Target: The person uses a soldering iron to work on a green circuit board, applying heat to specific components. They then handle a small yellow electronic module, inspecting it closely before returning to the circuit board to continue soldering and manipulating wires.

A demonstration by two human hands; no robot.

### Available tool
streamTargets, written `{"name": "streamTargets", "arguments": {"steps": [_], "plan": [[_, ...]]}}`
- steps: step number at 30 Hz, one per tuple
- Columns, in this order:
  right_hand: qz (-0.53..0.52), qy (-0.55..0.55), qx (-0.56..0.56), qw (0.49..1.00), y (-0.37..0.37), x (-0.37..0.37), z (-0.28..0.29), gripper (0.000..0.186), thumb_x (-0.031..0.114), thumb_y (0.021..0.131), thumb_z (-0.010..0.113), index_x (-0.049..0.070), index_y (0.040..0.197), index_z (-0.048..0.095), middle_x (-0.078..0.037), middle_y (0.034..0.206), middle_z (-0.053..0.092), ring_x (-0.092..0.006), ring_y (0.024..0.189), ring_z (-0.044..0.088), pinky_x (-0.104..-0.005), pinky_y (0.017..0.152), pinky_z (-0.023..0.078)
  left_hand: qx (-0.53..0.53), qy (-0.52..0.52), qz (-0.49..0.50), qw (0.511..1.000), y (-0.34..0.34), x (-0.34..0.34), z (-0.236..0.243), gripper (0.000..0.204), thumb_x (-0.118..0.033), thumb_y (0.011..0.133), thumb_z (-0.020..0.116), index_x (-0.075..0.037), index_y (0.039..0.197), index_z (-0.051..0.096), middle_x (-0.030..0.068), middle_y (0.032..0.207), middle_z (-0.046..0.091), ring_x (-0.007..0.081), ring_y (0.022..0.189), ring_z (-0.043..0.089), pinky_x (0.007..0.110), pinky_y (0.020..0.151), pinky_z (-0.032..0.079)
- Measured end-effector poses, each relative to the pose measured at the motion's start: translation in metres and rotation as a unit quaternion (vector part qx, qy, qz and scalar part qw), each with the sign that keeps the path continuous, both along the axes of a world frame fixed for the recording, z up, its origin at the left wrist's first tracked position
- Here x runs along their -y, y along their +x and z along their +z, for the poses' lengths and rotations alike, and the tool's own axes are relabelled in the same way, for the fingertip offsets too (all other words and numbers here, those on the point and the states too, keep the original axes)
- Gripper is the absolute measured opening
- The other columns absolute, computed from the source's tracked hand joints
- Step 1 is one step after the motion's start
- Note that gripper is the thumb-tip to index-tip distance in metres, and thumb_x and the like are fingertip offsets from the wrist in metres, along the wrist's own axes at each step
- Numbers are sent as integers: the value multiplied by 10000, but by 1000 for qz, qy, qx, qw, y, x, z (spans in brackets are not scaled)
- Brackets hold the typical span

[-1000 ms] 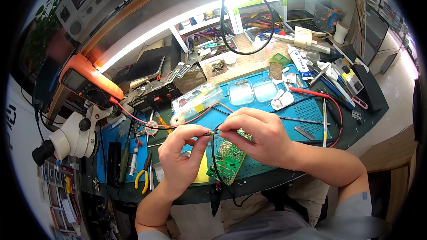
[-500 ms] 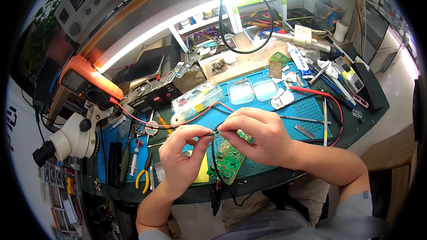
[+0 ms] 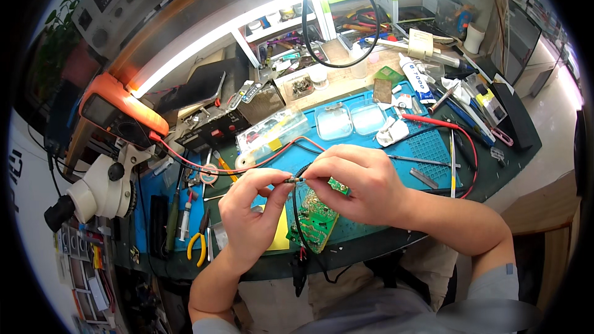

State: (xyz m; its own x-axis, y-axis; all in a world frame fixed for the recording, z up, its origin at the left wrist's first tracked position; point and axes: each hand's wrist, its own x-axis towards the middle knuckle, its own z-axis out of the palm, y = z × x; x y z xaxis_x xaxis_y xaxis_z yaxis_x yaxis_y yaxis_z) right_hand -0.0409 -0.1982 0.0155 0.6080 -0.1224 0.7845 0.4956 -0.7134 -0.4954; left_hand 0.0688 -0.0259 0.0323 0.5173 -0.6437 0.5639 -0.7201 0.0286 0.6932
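Between the fingertips of both hands is a small slim cylindrical part (image 3: 295,180), dark with a lighter metallic band; its exact kind is too small to tell. My left hand (image 3: 252,205) pinches its left end between thumb and forefinger. From the other side my right hand (image 3: 362,187) grips the right end, its fingers bent inward. Below the hands a green circuit board (image 3: 317,227) lies at the bench's near edge, partly covered by my right hand. A black cable (image 3: 297,219) runs down across the board. Under my left hand, a yellow sheet (image 3: 281,235) shows beside the board.
An orange multimeter (image 3: 117,110) leans at the left, its red and black leads crossing the blue mat (image 3: 346,102). Nearer are a white microscope (image 3: 99,188), yellow-handled pliers (image 3: 197,248) and a syringe (image 3: 185,221). Clear plastic boxes (image 3: 333,121), a glue tube (image 3: 416,78) and tools lie farther back.
The small part shows a little more between my fingertips. Both hands stay almost in place, and the view has shifted slightly. The red display on the upper-left unit reads differently.
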Motion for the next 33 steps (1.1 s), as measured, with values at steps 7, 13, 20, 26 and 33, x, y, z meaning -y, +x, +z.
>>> {"name": "streamTargets", "arguments": {"steps": [7,13,20,26,33], "plan": [[5,-1,-5,1000,0,1,2,166,-28,760,737,33,896,663,-90,818,672,-228,707,674,-314,588,532,1,-10,-5,1000,1,0,-2,122,-2,830,751,-5,938,693,77,884,709,134,733,648,244,589,513],[11,1,-2,1000,0,0,1,177,-39,760,737,29,900,652,-93,823,670,-221,708,673,-313,593,535,3,-10,-9,1000,1,-1,-1,122,2,828,751,-11,936,696,75,894,708,137,753,654,244,586,521],[12,1,1,1000,0,1,2,183,-45,758,736,26,899,643,-90,819,665,-215,699,667,-301,581,530,5,-10,-12,1000,0,0,0,127,0,827,753,-14,939,694,72,892,707,134,754,652,245,589,519],[-1,11,4,1000,2,0,0,158,-5,759,720,52,870,622,-72,791,636,-233,665,648,-323,563,521,-1,-10,-10,1000,1,0,-1,125,-3,831,752,-16,940,693,72,888,705,135,749,650,246,588,516],[-12,46,11,999,1,-1,1,142,35,772,720,61,875,626,-66,779,631,-245,646,642,-337,555,514,-11,-13,-9,1000,1,-1,-2,129,-1,824,758,-14,935,692,77,887,705,138,753,651,245,586,515]]}}
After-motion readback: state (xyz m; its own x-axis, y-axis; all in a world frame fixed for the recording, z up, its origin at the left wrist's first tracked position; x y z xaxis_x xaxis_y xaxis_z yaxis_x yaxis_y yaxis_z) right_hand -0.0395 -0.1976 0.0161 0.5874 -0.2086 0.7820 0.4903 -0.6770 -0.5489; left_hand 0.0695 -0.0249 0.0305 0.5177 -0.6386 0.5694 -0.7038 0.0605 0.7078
